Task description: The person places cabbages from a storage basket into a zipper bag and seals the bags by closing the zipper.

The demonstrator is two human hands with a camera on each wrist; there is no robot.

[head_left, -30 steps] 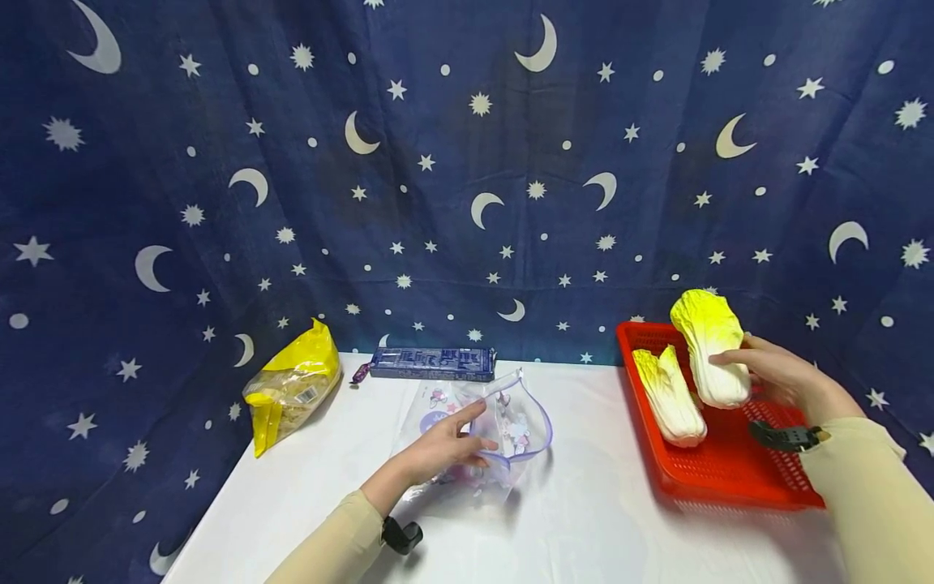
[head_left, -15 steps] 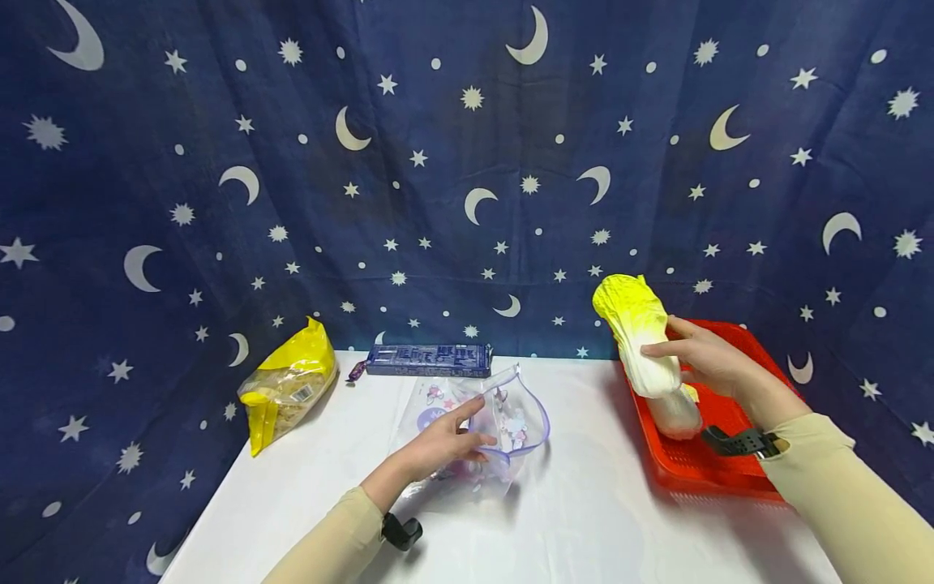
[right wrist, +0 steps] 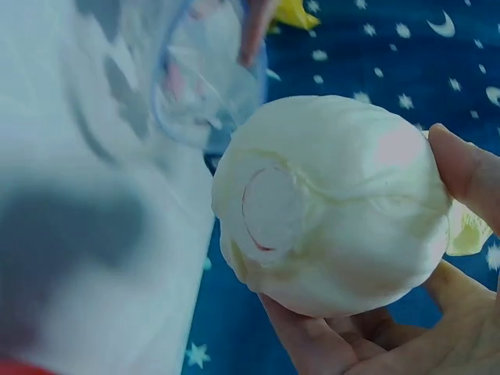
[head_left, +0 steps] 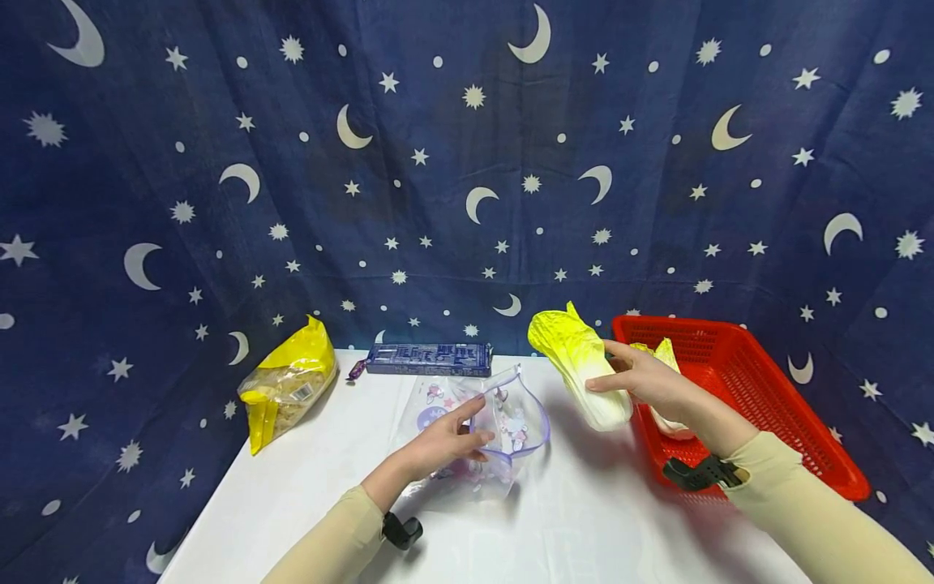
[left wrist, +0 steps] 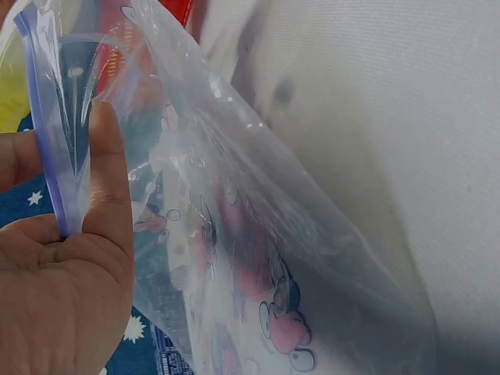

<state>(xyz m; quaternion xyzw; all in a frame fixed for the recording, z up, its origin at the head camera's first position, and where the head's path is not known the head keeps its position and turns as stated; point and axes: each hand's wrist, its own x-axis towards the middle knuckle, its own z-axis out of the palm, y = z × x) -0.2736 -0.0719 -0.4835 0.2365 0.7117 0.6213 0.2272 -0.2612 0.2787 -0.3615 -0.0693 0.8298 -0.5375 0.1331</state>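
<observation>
My right hand (head_left: 649,380) grips a napa cabbage (head_left: 576,365), yellow at the leaves and white at the base, tilted above the table left of the red basket. In the right wrist view, fingers and thumb span the cabbage's pale round base (right wrist: 336,203). My left hand (head_left: 448,442) holds the rim of a clear zip bag (head_left: 514,422) with a purple edge and pink cartoon prints; its mouth gapes toward the right. In the left wrist view, one finger lies inside the purple rim (left wrist: 48,164) and others outside. A second napa cabbage (head_left: 666,357) lies in the basket, partly hidden by my right hand.
A red plastic basket (head_left: 773,397) stands at the right of the white table (head_left: 569,519). At the back lie a long dark blue box (head_left: 430,359) and a small purple wrapped candy (head_left: 356,371). A yellow food bag (head_left: 292,385) stands at the left, before a starry curtain (head_left: 409,162).
My right hand has carried the cabbage leftward out of the basket and lowered it toward the zip bag. The basket has shifted slightly. My left hand stays at the bag's rim.
</observation>
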